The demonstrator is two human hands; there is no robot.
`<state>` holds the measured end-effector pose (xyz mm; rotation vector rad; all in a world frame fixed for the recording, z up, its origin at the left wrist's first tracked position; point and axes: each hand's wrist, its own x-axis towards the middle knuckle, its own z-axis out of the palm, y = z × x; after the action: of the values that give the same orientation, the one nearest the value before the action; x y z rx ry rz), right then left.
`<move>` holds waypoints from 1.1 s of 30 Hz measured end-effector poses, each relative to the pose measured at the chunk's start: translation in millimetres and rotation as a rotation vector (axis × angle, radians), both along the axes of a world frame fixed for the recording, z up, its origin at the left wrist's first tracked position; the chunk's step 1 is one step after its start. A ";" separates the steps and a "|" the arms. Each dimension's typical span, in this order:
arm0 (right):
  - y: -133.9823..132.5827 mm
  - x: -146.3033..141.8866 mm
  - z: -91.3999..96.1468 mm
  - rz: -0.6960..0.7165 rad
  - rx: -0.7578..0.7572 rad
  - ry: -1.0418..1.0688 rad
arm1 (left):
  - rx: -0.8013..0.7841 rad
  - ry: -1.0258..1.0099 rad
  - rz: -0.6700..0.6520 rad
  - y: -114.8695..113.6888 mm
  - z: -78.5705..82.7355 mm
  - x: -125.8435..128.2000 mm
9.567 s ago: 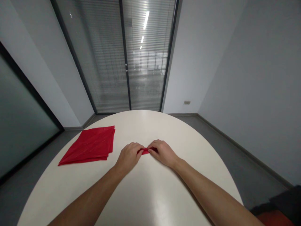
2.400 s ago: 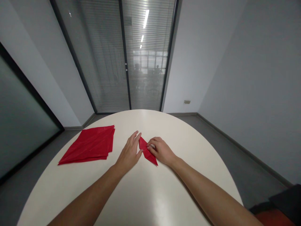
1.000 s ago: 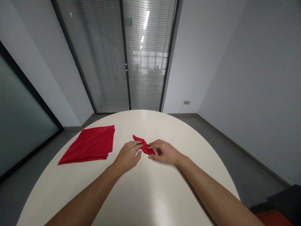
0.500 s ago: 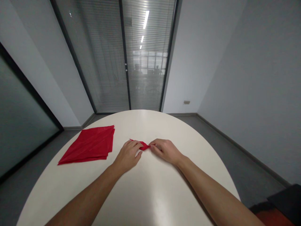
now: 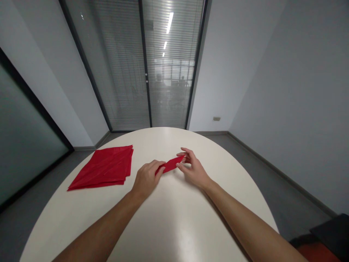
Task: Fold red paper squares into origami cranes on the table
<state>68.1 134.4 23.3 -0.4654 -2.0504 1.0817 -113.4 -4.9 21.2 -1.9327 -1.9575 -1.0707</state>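
Left hand (image 5: 147,178) pinches a red strip (image 5: 172,164) — right hand (image 5: 195,173) at its tip.

A round white desk (image 5: 163,225) spreads beneath the fingers (image 5: 159,163); well beyond them, a dark-framed glass partition (image 5: 169,109) has slatted blinds (image 5: 125,98); farther right beyond them, a small plate (image 5: 216,119) sits low on the pale wall (image 5: 218,65); grey floor (image 5: 294,203) surrounds.

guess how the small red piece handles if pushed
The small red piece might hold its shape, as it spans straight between left hand and right hand. Being thin, it's probably light; being flat, likelier to slide than roll.
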 end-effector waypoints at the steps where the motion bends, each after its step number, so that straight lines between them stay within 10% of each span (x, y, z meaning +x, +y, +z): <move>1: 0.5 -0.9 -2.3 0.015 -0.032 0.011 | 0.017 -0.052 0.005 0.3 -0.6 1.2; 11: -12.5 -6.9 -7.2 0.247 -0.413 -0.014 | -0.081 -0.732 -0.068 10.3 -7.5 12.3; 16: -9.3 -8.3 -9.0 0.128 -0.400 -0.041 | -0.146 -0.881 -0.111 10.8 -10.5 13.5; 23: -0.5 -6.4 -14.9 0.073 -0.275 -0.188 | -0.119 -0.396 0.024 8.5 -13.3 11.3; 33: -2.5 -7.3 -16.9 -0.031 -0.085 -0.266 | -0.162 -0.040 -0.178 4.6 -12.8 9.5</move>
<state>60.9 132.0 6.4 -0.7151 -2.2233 1.1417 -103.9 -0.3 8.4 -2.2233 -1.9790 -1.0278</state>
